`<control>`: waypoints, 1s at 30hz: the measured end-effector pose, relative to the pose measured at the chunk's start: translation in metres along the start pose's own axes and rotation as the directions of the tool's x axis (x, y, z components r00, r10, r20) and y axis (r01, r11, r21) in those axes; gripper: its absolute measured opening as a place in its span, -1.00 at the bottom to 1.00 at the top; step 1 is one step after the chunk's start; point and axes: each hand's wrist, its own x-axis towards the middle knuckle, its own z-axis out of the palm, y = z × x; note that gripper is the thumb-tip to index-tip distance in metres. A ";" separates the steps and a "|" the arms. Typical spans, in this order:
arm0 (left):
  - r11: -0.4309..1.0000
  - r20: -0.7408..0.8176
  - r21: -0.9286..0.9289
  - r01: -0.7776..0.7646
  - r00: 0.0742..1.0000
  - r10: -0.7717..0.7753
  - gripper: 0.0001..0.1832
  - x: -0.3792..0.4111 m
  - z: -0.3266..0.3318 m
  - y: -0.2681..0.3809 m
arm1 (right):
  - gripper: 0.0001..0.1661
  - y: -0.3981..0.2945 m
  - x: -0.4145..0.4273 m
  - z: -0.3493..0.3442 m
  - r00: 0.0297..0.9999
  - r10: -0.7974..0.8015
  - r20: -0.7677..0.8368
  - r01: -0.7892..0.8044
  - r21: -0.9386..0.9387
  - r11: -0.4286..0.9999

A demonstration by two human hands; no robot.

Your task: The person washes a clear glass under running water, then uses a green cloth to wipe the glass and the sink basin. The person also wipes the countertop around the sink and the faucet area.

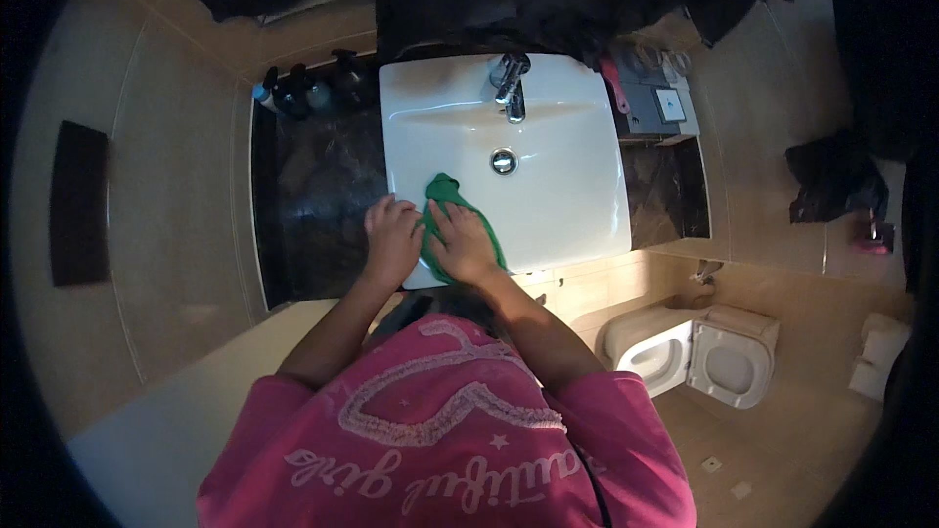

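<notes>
A green cloth (441, 189) lies bunched on the front left part of the white ceramic washbasin (565, 198). My right hand (463, 240) holds the cloth down against the basin, palm down over its middle. At the basin's left rim, my left hand (394, 238) rests with bent fingers, its fingertips beside the cloth's left edge. Whether those fingers pinch the cloth or the rim is hidden. Behind the cloth are the round metal drain (503, 161) and, at the back, a chrome tap (511, 84).
Several pump bottles (319, 95) stand at the back of the dark stone counter (323, 183), left of the basin. To the right are a pink-handled item (615, 84) and a grey box (649, 106). A toilet (656, 359) with its lid raised stands lower right.
</notes>
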 end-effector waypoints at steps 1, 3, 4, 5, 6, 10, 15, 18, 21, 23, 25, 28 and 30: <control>0.999 0.031 -0.010 -0.038 0.999 0.038 -0.83 0.003 0.004 0.002 | -0.24 0.010 -0.004 -0.011 0.997 -0.001 0.072 0.003 -0.024 1.000; 0.994 0.204 0.037 -0.100 0.975 0.091 -0.80 0.004 0.027 0.007 | -0.18 0.033 -0.017 -0.028 0.987 0.116 0.112 -0.097 -0.165 0.981; 0.994 0.275 0.020 -0.111 0.956 0.102 -0.79 0.007 0.037 0.013 | -0.16 0.052 -0.022 -0.036 0.979 0.157 0.127 -0.130 -0.202 0.971; 0.992 0.345 0.003 -0.124 0.931 0.115 -0.79 0.011 0.044 0.019 | -0.14 0.073 -0.027 -0.043 0.970 0.211 0.121 -0.168 -0.293 0.941; 0.991 0.368 -0.027 -0.134 0.920 0.134 -0.79 0.017 0.050 0.023 | -0.14 0.080 -0.029 -0.061 0.948 0.297 0.113 -0.234 -0.384 0.893; 0.978 0.365 -0.046 -0.205 0.907 0.208 -0.81 0.033 0.068 0.037 | -0.14 0.145 -0.031 -0.100 0.932 0.348 -0.097 -0.334 -0.603 0.725; 0.992 0.195 -0.066 -0.109 0.974 0.119 -0.82 0.053 0.056 0.041 | -0.12 0.182 0.015 -0.116 0.925 0.192 -0.330 -0.373 -0.677 0.634; 0.999 0.158 -0.033 0.028 0.987 -0.022 -0.81 0.056 0.048 0.031 | -0.11 0.189 0.058 -0.108 0.896 0.163 -0.412 -0.412 -0.638 0.651; 0.994 0.112 0.049 0.101 0.988 -0.106 -0.76 0.055 0.045 0.019 | -0.10 0.193 0.093 -0.080 0.822 0.167 -0.545 -0.483 -0.512 0.711; 0.992 0.060 0.020 0.127 0.990 -0.128 -0.76 0.050 0.050 0.008 | -0.09 0.187 0.108 -0.053 0.756 0.215 -0.618 -0.545 -0.413 0.730; 0.993 0.047 0.026 0.115 0.992 -0.116 -0.74 0.049 0.049 0.008 | -0.06 0.169 0.123 -0.026 0.703 0.294 -0.647 -0.607 -0.331 0.723; 0.995 0.026 0.025 0.102 0.994 -0.102 -0.70 0.053 0.049 0.011 | 0.03 0.136 0.137 -0.001 0.681 0.400 -0.614 -0.577 -0.112 0.809; 0.991 0.048 0.058 0.118 0.992 -0.121 -0.67 0.054 0.049 0.011 | 0.02 0.109 0.142 0.003 0.737 0.466 -0.490 -0.505 0.060 0.861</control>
